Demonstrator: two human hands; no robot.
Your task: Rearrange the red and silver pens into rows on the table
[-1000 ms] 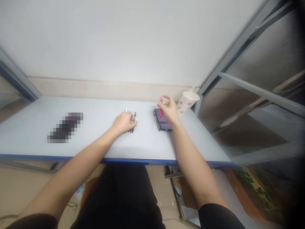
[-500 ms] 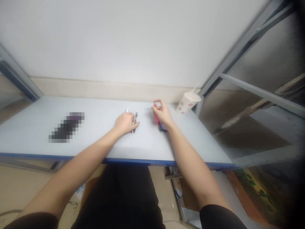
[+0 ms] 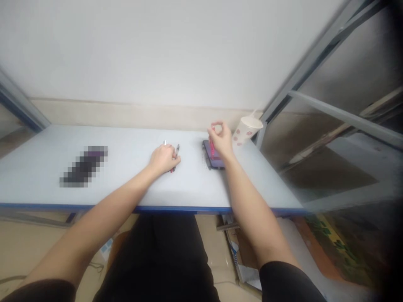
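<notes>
My left hand (image 3: 163,158) rests on the table with its fingers curled round several pens. A grey-and-black pen (image 3: 177,149) shows at its thumb side, and a white tip and a red end peek out from beneath. My right hand (image 3: 223,140) pinches a pink-red pen (image 3: 212,147) between thumb and fingers. That pen is held above a dark-edged phone or small tablet (image 3: 217,163) with a purplish face, lying flat and partly hidden by my hand. A dark pen-like thing, blurred, lies along its left edge.
A white paper cup (image 3: 246,131) with red patterns and a straw stands behind my right hand, near the wall. On the left of the pale table (image 3: 126,144) lies a dark, pixelated object (image 3: 83,167). Metal frame posts (image 3: 277,100) rise at both ends.
My right hand has moved right and slightly up with the pink-red pen, uncovering more of the flat purplish device. My left hand stays on the pens.
</notes>
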